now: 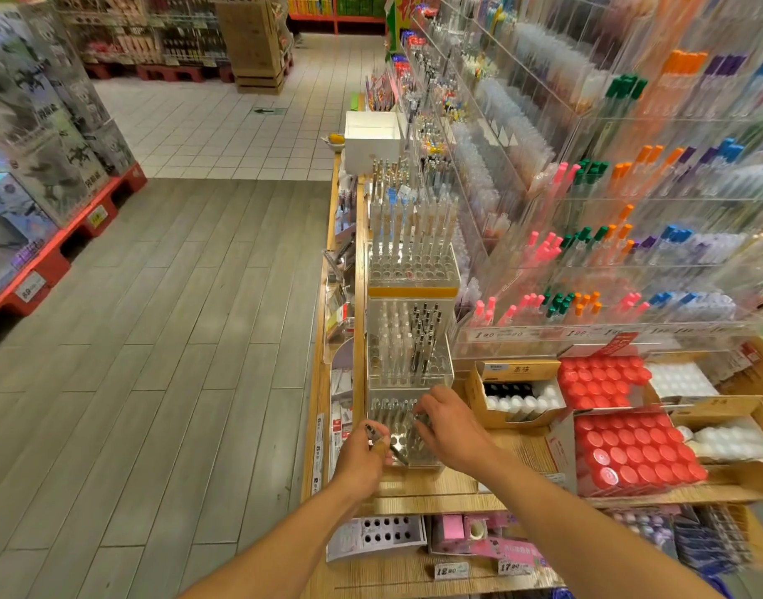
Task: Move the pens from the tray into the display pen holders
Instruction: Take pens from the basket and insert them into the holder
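Note:
A clear acrylic pen holder [403, 443] with round holes stands at the front of the wooden shelf. My left hand [361, 460] grips a small bunch of dark pens [386, 443] at the holder's left front corner. My right hand [448, 425] reaches over the holder's right side, its fingers curled at the tops of the pens standing in the back row; what it pinches is blurred. Two more clear holders stand behind it, one [407, 352] with black and clear pens, one [414, 261] with white pens. No tray is in view.
Cardboard boxes with red-capped bottles [634, 451] and white bottles [518, 397] sit right of the holders. Acrylic racks of coloured pens [608, 235] rise behind. A white box [373, 138] stands farther along. Grey floor lies to the left, beyond the shelf edge [314, 425].

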